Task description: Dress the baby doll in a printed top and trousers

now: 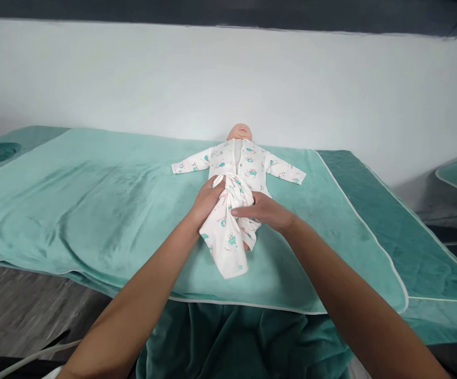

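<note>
A baby doll (pixel 234 131) lies on its back on a light green blanket (pixel 125 179), its head at the wall side. It wears a white long-sleeved baby top (pixel 254 160) with a teal and pink print, sleeves spread out to both sides. Over its lower body are matching baby trousers (pixel 228 252), bunched near the waist, with one leg hanging flat toward me. My left hand (pixel 208 199) is closed on the bunched waist at the left. At the right side, my right hand (pixel 267 210) grips the trousers, thumb on top. A bit of the doll's leg (pixel 246 246) shows below the right trouser leg.
The blanket lies over a darker green bed cover (pixel 394 210). Behind the bed stands a white wall (pixel 173 79), with a dark ledge (pixel 228 11) overhead. Dark green fabric (pixel 247 342) is close in front of me, below the bed's edge.
</note>
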Available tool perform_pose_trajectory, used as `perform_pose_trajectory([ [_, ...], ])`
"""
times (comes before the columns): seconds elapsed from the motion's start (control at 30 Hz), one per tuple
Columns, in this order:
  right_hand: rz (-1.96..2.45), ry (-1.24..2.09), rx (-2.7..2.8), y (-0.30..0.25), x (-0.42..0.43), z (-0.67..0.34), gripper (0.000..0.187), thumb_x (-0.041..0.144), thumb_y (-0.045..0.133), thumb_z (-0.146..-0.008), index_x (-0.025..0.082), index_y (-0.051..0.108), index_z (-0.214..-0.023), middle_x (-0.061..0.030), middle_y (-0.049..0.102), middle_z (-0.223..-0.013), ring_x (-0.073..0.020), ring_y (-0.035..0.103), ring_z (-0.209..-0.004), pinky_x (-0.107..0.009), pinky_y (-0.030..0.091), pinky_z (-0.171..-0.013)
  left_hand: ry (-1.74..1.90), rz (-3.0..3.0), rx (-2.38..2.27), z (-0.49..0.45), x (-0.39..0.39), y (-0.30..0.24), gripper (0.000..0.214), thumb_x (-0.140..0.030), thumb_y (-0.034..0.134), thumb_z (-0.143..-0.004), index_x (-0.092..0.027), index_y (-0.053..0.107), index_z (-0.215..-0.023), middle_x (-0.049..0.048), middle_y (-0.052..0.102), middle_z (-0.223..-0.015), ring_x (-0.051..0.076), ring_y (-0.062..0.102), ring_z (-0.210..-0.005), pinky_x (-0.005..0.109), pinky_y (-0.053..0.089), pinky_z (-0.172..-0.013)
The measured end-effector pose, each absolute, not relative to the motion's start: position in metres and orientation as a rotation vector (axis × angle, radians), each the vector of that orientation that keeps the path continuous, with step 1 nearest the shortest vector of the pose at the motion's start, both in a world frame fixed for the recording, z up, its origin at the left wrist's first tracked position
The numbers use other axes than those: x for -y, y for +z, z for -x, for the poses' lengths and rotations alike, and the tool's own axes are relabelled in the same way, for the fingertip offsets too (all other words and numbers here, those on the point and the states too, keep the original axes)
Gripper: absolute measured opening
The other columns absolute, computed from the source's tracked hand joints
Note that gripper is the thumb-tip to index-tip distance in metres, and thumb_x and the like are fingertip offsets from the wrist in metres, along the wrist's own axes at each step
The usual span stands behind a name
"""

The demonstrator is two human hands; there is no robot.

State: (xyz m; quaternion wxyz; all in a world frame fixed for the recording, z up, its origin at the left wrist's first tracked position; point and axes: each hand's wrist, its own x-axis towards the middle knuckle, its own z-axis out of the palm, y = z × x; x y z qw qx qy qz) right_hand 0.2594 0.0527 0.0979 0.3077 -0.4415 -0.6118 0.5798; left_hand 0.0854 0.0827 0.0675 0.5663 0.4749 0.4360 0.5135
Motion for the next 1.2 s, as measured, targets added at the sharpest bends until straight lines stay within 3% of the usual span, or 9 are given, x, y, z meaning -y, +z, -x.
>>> perform_pose_trajectory([
  [0.17,1.140,1.436,1.328,0.088,-0.057,-0.256,0.035,0.038,0.074,-0.074,0.021,0.070,-0.104,-0.0027,0.075,-0.097,-0.0229,0.067,-0.093,-0.036,0.052,-0.084,1.039,-1.165,-0.916,-0.074,-0.072,0.074,0.055,-0.066,0.070,-0.078,-0.018,0.072,-0.105,0.0069,0.075,-0.094,0.022,0.068,-0.084,0.031,0.052,-0.074],
  [0.33,1.210,1.248,1.327,0.082,-0.062,-0.251,0.029,0.039,0.066,-0.079,0.021,0.068,-0.101,-0.0027,0.074,-0.095,-0.0220,0.065,-0.091,-0.033,0.052,-0.080,0.717,-1.438,-0.901,-0.066,-0.062,0.088,0.041,-0.049,0.086,-0.068,-0.018,0.075,-0.091,0.0062,0.075,-0.091,0.026,0.069,-0.086,0.034,0.053,-0.075],
  [0.53,1.214,1.186,1.473,0.086,-0.052,-0.248,0.037,0.047,0.067,-0.085,0.021,0.068,-0.111,-0.0058,0.073,-0.114,-0.0235,0.066,-0.103,-0.036,0.052,-0.088,1.026,-1.013,-0.841,-0.079,-0.060,0.075,0.054,-0.051,0.082,-0.074,-0.017,0.069,-0.115,0.0097,0.076,-0.100,0.025,0.071,-0.089,0.034,0.055,-0.077],
  [0.77,1.238,1.175,1.705,0.087,-0.051,-0.258,0.041,0.043,0.071,-0.084,0.023,0.067,-0.120,-0.0051,0.074,-0.118,-0.0259,0.067,-0.107,-0.039,0.051,-0.089,1.011,-0.954,-0.898,-0.079,-0.044,0.078,0.053,-0.057,0.079,-0.076,-0.018,0.070,-0.111,0.0091,0.076,-0.096,0.024,0.071,-0.084,0.035,0.055,-0.075],
  [0.93,1.370,0.927,1.934,0.092,-0.054,-0.255,0.028,0.037,0.067,-0.086,0.025,0.072,-0.111,-0.0040,0.077,-0.111,-0.0275,0.068,-0.102,-0.038,0.048,-0.086,1.081,-0.855,-1.088,-0.089,-0.001,0.084,0.050,-0.058,0.074,-0.081,-0.022,0.070,-0.114,0.0064,0.075,-0.095,0.023,0.069,-0.081,0.031,0.051,-0.066],
  [1.1,1.475,0.761,2.240,0.099,-0.056,-0.251,0.010,0.028,0.064,-0.084,0.023,0.073,-0.086,-0.0018,0.078,-0.094,-0.0222,0.067,-0.087,-0.028,0.042,-0.068,1.241,-0.614,-1.027,-0.100,0.042,0.092,0.049,-0.050,0.075,-0.082,-0.018,0.068,-0.119,0.0091,0.074,-0.106,0.024,0.069,-0.096,0.032,0.052,-0.080],
  [1.2,1.546,0.623,2.373,0.101,-0.056,-0.248,0.011,0.025,0.062,-0.084,0.022,0.071,-0.079,-0.0009,0.077,-0.087,-0.0177,0.065,-0.079,-0.026,0.036,-0.064,1.281,-0.458,-1.002,-0.106,0.061,0.089,0.043,-0.045,0.078,-0.080,-0.016,0.069,-0.111,0.0092,0.073,-0.104,0.022,0.069,-0.092,0.031,0.051,-0.080],
])
